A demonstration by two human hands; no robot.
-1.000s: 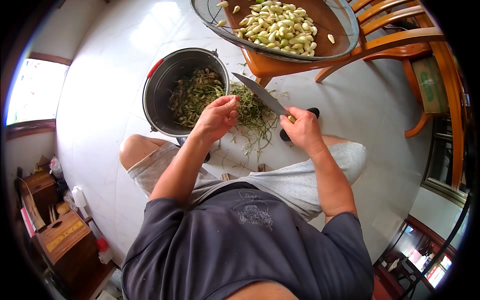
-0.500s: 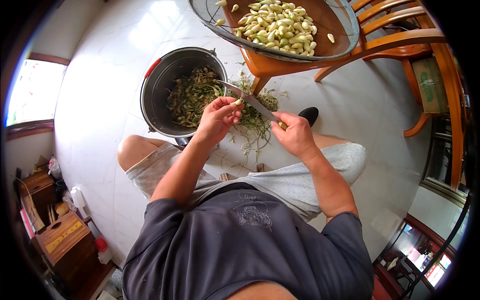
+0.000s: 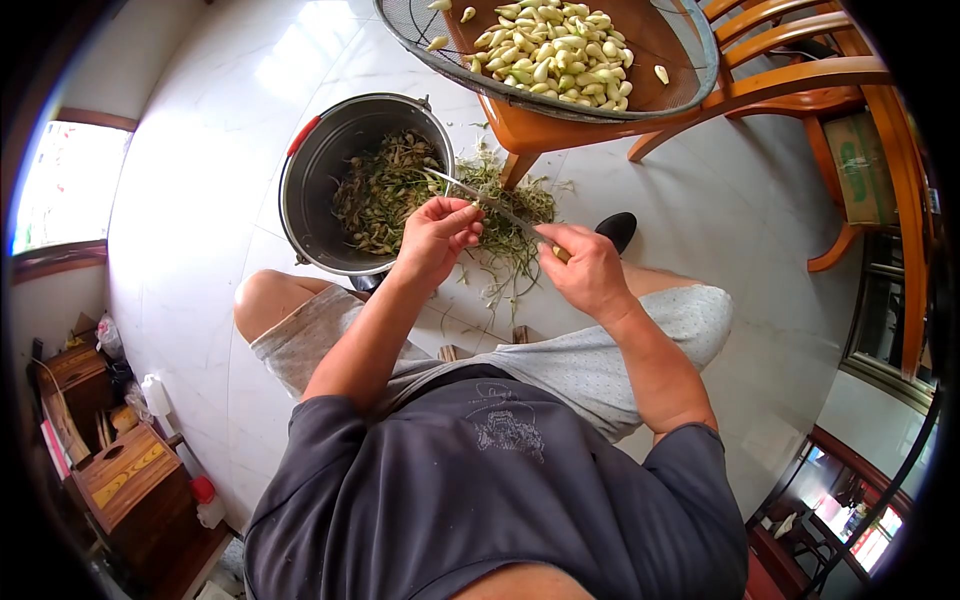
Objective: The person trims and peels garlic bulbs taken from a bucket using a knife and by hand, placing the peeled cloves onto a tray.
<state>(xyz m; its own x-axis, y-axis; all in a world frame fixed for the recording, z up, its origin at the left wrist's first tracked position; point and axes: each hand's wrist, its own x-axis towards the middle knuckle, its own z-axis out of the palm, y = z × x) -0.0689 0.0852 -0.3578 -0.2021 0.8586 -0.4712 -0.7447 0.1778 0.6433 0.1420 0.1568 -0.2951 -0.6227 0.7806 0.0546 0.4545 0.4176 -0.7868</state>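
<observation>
My left hand [image 3: 437, 238] pinches a small pale onion-like bulb [image 3: 475, 206] between thumb and fingertips, mostly hidden by them. A knife [image 3: 512, 217] is gripped by its handle in my right hand [image 3: 588, 270]. Its blade points up and left, its edge right at the bulb, the tip overlapping the bucket's rim in this view. Close beyond my left hand stands a grey metal bucket [image 3: 296, 215] holding untrimmed bulbs with stems and roots [image 3: 385, 195]. Green and whitish trimmings [image 3: 515, 250] lie in a heap on the floor under the blade.
A wide mesh sieve [image 3: 660, 112] with many trimmed bulbs [image 3: 560, 55] rests on a wooden chair [image 3: 520, 130] at the top. A cardboard box [image 3: 862, 170] stands at the right by another chair. Wooden cabinets [image 3: 140, 475] are at the lower left.
The knife has turned so its blade shows nearly edge-on, and the right hand has shifted slightly left. My left hand stays in place with the bulb.
</observation>
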